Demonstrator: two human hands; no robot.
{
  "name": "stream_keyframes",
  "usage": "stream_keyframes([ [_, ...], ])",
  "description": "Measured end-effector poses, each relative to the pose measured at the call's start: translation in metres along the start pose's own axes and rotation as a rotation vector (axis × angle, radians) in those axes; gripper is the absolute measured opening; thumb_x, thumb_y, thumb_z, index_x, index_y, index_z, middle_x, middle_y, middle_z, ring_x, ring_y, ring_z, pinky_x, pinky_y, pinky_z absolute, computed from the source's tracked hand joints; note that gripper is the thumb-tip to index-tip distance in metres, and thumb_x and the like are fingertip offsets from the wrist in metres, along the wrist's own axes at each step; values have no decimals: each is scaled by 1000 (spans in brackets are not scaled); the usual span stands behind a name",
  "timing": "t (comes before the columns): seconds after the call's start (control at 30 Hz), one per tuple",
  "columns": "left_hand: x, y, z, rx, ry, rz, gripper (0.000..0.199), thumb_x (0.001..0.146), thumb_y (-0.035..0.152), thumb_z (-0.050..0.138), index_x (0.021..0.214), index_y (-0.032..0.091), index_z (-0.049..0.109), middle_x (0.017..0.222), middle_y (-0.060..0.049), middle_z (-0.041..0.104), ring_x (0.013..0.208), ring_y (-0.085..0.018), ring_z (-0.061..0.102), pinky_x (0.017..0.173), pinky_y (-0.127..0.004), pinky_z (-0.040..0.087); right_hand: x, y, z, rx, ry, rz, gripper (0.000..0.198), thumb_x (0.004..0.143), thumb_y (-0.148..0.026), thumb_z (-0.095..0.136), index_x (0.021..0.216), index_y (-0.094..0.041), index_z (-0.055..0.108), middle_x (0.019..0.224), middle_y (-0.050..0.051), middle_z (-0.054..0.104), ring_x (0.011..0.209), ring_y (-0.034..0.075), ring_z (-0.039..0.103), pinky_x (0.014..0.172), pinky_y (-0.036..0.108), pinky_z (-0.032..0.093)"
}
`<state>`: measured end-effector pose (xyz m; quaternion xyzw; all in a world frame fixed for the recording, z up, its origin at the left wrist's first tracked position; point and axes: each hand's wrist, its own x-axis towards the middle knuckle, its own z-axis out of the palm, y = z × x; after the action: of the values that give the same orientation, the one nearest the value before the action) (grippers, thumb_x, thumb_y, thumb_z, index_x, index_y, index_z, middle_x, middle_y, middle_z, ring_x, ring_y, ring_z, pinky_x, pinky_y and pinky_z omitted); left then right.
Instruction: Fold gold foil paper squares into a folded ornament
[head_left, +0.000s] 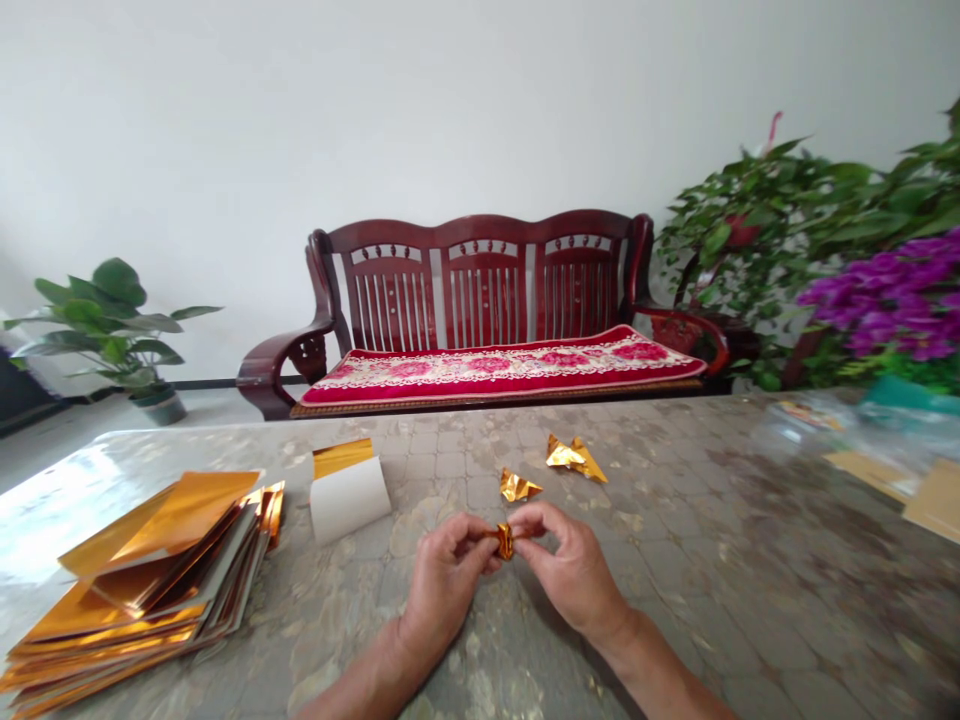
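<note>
Between my two hands, just above the table, is a small folded piece of gold foil paper (pixel 505 541). My left hand (pixel 448 562) pinches its left end between thumb and fingers. On the other side, my right hand (pixel 568 560) pinches the right end the same way. The fingertips cover both ends, so only the shiny, creased middle shows. Just beyond my hands lies a folded gold foil shape (pixel 519 486) with pointed ends. Farther back and to the right are more folded gold pieces (pixel 576 458), close together.
At left a loose stack of gold foil sheets (pixel 150 590) spreads over the patterned table (pixel 675 600). A curled sheet (pixel 351 498), pale side up, lies nearer the middle. Plastic bags (pixel 817 425) and brown card (pixel 934 500) sit at right. Behind stands a wooden bench (pixel 487 290).
</note>
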<state>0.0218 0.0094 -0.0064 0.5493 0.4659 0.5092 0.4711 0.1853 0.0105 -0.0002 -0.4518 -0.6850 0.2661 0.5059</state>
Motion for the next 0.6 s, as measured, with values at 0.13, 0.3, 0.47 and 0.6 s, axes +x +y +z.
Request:
stream_keyframes([
  [0.13, -1, 1, 1, -9, 2, 1, 12, 74, 30, 71, 73, 19, 69, 63, -2, 72, 56, -16, 66, 55, -23, 51, -1, -1, 2, 13, 26, 11, 10, 74, -13, 62, 78, -21, 66, 72, -1, 70, 66, 15, 63, 66, 24, 51],
  [0.3, -1, -1, 0, 21, -8, 17, 9, 76, 28, 69, 73, 19, 68, 61, -1, 71, 54, -16, 65, 54, -22, 50, -1, -4, 2, 28, 18, 29, 9, 74, -12, 62, 74, -21, 67, 70, -1, 70, 65, 15, 64, 66, 24, 50],
  [0.47, -2, -1, 1, 43, -1, 21, 10, 79, 28, 67, 75, 19, 67, 63, -2, 71, 56, -16, 66, 55, -22, 50, -2, -7, 3, 49, 43, 48, 6, 73, -15, 64, 71, -20, 66, 65, -1, 68, 61, 15, 62, 63, 24, 49],
  [0.6, -5, -2, 3, 81, 6, 55, 12, 82, 30, 65, 77, 19, 66, 66, -2, 72, 58, -16, 68, 57, -22, 51, -2, -9, 5, 49, 59, 64, 7, 73, -15, 63, 70, -20, 65, 65, -1, 68, 61, 14, 62, 62, 23, 49],
])
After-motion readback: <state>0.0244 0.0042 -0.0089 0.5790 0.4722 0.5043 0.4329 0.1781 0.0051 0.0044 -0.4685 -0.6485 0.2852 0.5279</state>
